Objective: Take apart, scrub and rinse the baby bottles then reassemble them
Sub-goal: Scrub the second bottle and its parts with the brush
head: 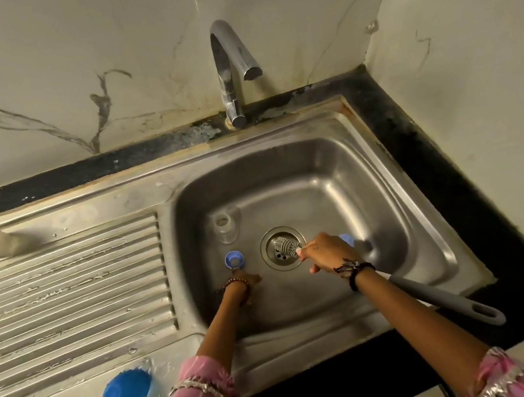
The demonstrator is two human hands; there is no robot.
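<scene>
Inside sink (382,162), right hand (326,253) holding brush (287,246), left hand (248,283) beside blue collar (233,259)

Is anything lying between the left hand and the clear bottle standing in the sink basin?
Yes. A small blue ring sits on the basin floor just beyond the left hand, between it and the clear bottle. Otherwise the way looks open.

Two hands (248,281) (324,253), one brush (288,246), one tap (232,72).

clear bottle (225,228) upright in basin | blue ring (233,259) beside it | brush (288,245) over drain
</scene>
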